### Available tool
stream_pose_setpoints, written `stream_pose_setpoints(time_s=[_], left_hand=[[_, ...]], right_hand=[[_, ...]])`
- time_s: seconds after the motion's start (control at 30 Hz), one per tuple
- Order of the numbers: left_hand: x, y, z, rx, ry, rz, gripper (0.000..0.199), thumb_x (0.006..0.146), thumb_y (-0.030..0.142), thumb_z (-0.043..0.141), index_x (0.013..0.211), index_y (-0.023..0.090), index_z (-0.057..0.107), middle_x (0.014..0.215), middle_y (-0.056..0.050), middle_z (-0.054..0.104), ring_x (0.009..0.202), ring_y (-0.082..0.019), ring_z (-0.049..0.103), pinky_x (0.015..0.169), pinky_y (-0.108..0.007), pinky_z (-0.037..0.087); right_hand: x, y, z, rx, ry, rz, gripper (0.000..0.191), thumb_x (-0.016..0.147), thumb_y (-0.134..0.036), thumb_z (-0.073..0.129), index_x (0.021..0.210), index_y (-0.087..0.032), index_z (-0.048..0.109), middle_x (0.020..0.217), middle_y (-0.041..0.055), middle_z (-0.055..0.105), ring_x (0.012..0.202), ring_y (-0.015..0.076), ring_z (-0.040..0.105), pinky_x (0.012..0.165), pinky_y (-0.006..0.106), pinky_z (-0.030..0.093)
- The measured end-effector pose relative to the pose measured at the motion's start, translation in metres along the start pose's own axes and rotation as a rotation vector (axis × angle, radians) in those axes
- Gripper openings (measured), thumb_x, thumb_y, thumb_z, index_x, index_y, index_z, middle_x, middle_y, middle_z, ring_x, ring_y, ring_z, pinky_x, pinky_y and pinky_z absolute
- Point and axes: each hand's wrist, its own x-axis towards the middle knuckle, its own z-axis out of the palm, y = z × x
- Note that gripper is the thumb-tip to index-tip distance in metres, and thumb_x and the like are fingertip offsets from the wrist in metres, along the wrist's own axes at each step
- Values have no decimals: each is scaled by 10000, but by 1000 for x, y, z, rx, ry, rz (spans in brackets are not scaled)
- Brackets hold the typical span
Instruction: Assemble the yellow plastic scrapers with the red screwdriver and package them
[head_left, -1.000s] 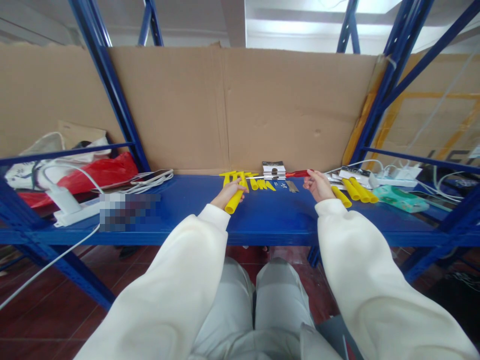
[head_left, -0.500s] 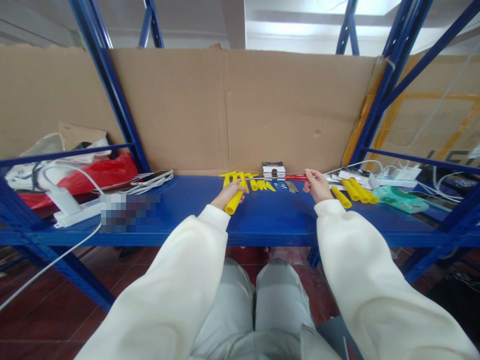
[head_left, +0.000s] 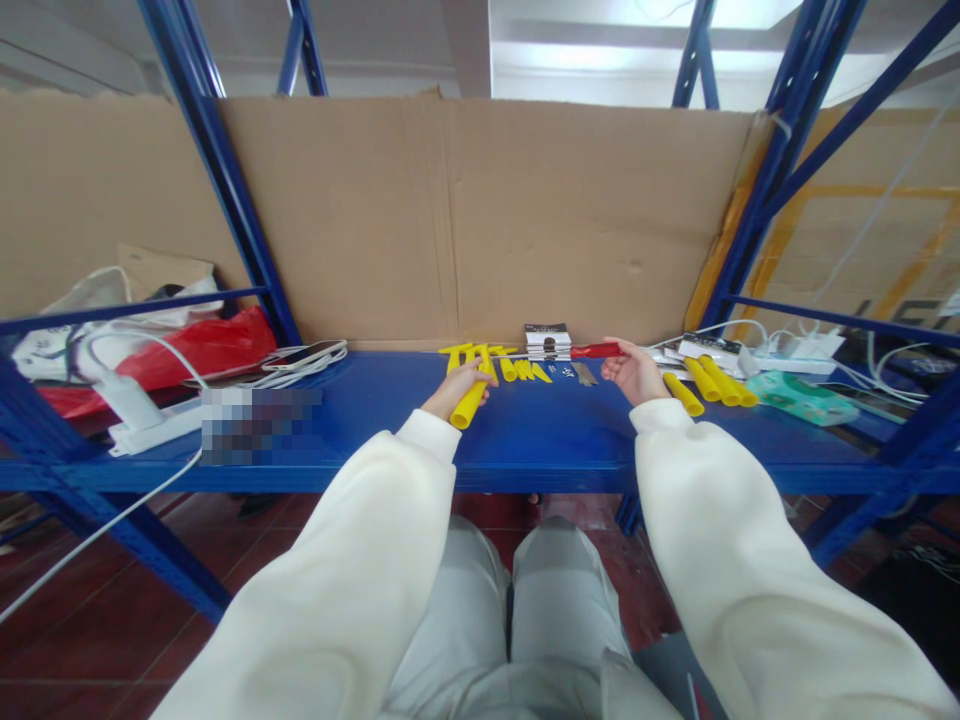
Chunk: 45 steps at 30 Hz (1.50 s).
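My left hand [head_left: 466, 385] is closed round a yellow T-shaped tool [head_left: 466, 408], its tube-like handle pointing toward me. From the right, the thin shaft of a red-handled screwdriver [head_left: 596, 350] reaches to that tool's head; where the tip meets it is too small to tell. My right hand [head_left: 634, 372] has thumb and fingers on the handle's right end. More yellow T-shaped tools [head_left: 452, 358] lie behind my left hand. Small yellow pieces [head_left: 531, 371], tiny metal parts [head_left: 568, 370] and flat grey blades [head_left: 583, 374] lie between my hands.
Stacked small boxes [head_left: 547, 340] stand against the cardboard panel [head_left: 585, 220]. Several yellow handles [head_left: 709, 380] and a green packet [head_left: 802, 397] lie at right, near white cables. A power strip [head_left: 161, 420] and a red bag [head_left: 202, 350] are at left. Blue posts [head_left: 780, 190] frame the shelf.
My right hand's fingers have shifted and loosened at the screwdriver's handle, so more of the red shows. My left hand and the yellow tool have stayed in place.
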Motion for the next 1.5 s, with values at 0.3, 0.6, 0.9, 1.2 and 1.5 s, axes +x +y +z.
stream_pose_setpoints(time_s=[0.3, 0.6, 0.9, 1.2, 1.5], left_hand=[[-5, 2, 1, -15, 5, 3, 767, 840, 22, 538, 1548, 185, 295, 681, -1, 649, 402, -87, 496, 406, -179, 388], [-2, 2, 1, 1, 4, 0, 768, 852, 50, 543, 1556, 200, 274, 745, -19, 669, 400, -78, 501, 405, -177, 399], [-5, 3, 2, -2, -5, -1, 761, 863, 24, 515, 1561, 194, 263, 675, 7, 630, 393, -78, 488, 386, -167, 367], [-7, 4, 2, -9, -4, 4, 770, 852, 27, 522, 1557, 198, 266, 669, 12, 623, 400, -78, 494, 396, -166, 385], [-5, 3, 1, -7, -2, 11, 748, 857, 31, 531, 1549, 184, 293, 728, -12, 645, 405, -79, 499, 400, -180, 387]], right_hand=[[-4, 1, 3, -46, 54, -76, 466, 655, -617, 809, 679, -211, 582, 445, -66, 443, 391, 79, 390, 369, 224, 379], [-3, 2, 3, -17, 48, -76, 530, 578, -663, 827, 747, -202, 627, 497, -69, 466, 413, 61, 389, 364, 205, 361], [-3, 1, 0, 1, 35, -74, 399, 713, -588, 785, 860, -234, 670, 512, -71, 493, 433, 70, 449, 417, 202, 397], [-4, -3, 0, 78, 18, 17, 207, 800, -392, 774, 824, -238, 638, 612, -48, 604, 547, 84, 571, 549, 199, 493], [-5, -6, 6, 74, 65, 19, 414, 740, -482, 809, 623, -199, 531, 516, -51, 547, 475, 53, 503, 476, 153, 454]])
